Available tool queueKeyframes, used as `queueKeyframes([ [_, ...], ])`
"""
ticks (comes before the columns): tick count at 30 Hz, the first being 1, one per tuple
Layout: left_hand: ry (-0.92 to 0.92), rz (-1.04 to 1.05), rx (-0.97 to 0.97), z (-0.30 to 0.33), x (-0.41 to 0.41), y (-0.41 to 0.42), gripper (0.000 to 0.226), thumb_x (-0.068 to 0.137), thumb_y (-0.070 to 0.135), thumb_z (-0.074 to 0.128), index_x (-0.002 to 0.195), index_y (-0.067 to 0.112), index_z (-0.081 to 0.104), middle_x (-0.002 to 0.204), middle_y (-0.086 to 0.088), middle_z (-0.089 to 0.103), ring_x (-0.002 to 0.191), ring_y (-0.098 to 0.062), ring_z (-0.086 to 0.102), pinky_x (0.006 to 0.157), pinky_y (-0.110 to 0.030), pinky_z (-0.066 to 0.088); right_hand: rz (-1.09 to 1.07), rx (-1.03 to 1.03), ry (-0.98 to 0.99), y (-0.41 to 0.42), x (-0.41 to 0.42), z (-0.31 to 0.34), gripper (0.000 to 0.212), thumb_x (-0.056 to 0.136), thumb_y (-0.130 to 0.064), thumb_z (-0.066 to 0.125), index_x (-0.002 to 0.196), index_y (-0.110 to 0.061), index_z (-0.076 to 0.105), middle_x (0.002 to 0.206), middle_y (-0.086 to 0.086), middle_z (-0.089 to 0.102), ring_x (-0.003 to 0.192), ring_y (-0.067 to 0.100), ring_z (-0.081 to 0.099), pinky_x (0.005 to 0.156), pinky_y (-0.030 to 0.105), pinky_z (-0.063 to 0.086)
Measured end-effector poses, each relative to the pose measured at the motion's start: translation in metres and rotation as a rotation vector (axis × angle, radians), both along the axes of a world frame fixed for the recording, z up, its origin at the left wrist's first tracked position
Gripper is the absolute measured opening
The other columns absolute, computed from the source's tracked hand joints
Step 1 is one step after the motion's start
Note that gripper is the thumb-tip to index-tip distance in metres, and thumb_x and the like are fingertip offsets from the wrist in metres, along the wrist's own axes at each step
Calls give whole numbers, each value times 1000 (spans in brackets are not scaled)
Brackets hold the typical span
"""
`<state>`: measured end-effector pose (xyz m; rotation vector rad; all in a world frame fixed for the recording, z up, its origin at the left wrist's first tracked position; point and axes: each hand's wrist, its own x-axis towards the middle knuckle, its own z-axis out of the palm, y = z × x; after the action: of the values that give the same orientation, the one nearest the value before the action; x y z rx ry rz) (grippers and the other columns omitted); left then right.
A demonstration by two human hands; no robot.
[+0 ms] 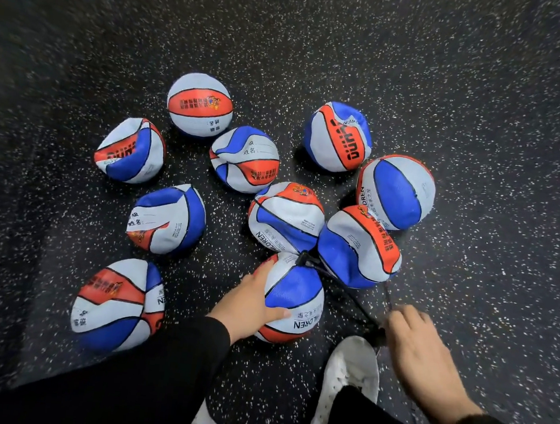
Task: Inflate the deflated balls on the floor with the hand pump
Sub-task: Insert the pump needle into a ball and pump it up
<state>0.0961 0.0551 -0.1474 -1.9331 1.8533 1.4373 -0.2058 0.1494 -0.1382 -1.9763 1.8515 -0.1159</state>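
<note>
Balls (238, 207), red, white and blue, are lying scattered over the speckled black floor (485, 129), most of them dented and sagging. The left hand (249, 303) is cupping the nearest ball (293, 295), fingers along its left side and thumb curling across the front, so that ball is sitting right in the grip. At its top a black hose (342, 291) is plugging in and trailing off to the right, toward the right hand (419, 351). That hand is hovering at the dark pump (380, 331) end, but blur is hiding whether the fingers are closing on it. Just below, between the two hands, a white shoe (348, 372) is planting on the floor. Other balls are crowding just beyond the gripped one; two are lying to its left.
</note>
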Motion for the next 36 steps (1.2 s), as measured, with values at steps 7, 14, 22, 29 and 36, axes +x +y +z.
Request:
queueKeyframes([
  [7, 73, 33, -13, -6, -2, -1, 112, 84, 49, 81, 163, 49, 2, 168, 3, 26, 148, -19, 37, 119, -37, 36, 10, -133, -6, -14, -13, 23, 15, 96, -9, 60, 93, -23, 55, 89, -10, 42, 77, 18, 43, 66, 37, 45],
  [14, 75, 32, -47, -8, -2, 5, 112, 83, 51, 81, 162, 50, 1, 169, 8, 24, 149, -17, 36, 119, -37, 36, -82, -328, -39, -38, -19, 56, 15, 104, -21, 49, 96, -16, 61, 92, -1, 55, 78, 25, 46, 71, 34, 36],
  [22, 84, 33, -36, -3, -2, 0, 110, 82, 51, 81, 157, 61, 1, 167, 6, 26, 146, -21, 40, 116, -39, 40, 43, 8, 30, -2, 0, -3, 8, 99, -29, 34, 94, -31, 41, 110, -11, 45, 93, 14, 38, 71, 32, 47],
  [29, 100, 35, -63, -7, -2, 0, 110, 80, 53, 81, 156, 62, 2, 166, 6, 28, 149, -20, 37, 119, -41, 37, 113, -156, 25, -31, -6, 39, 17, 94, -9, 55, 94, -26, 52, 88, -11, 39, 77, 18, 41, 66, 32, 37],
  [36, 121, 44, -54, -8, -1, 0, 109, 81, 53, 80, 157, 62, 3, 168, 7, 22, 151, -18, 33, 121, -40, 35, 50, -256, -26, -40, -5, 50, 16, 100, -19, 41, 97, -20, 56, 90, -8, 44, 81, 25, 47, 75, 37, 41],
])
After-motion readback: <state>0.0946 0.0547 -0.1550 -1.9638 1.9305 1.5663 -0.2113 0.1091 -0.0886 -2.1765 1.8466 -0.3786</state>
